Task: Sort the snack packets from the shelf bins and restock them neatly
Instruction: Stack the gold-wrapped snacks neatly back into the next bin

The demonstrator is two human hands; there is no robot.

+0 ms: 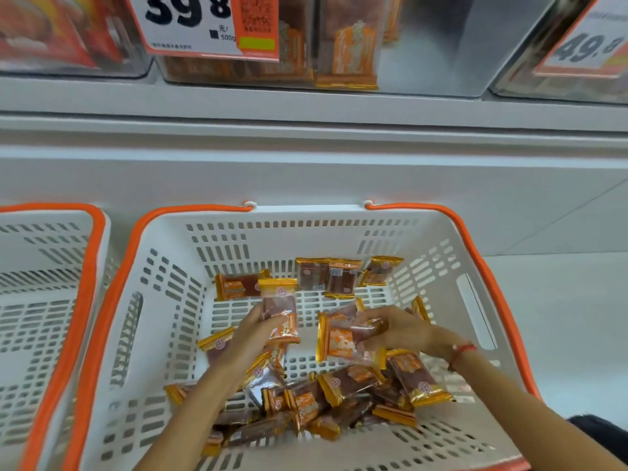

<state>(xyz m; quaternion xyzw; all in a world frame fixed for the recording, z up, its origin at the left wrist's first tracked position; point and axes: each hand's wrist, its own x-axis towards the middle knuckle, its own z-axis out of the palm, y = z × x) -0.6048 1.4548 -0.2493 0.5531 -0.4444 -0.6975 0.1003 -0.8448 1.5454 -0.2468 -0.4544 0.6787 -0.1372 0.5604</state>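
- Head view, nearest: loose snack packets (339,399) lie heaped at the near end of the white basket (163,266).
- The left hand (251,338) holds one packet (280,311) upright, fingers curled round its lower half.
- The right hand (397,329) pinches a second packet (339,341), which lies flat just above the heap.
- Risk, as I judge it: the glossy wrappers could slip from such light grips and fall back into the pile, mixing sorted with unsorted.
- Farther: three packets (326,277) rest against the far wall.
- Farthest: the shelf bin (441,62) above holds matching packets behind a price tag (190,25); a hasty drop there could topple them.
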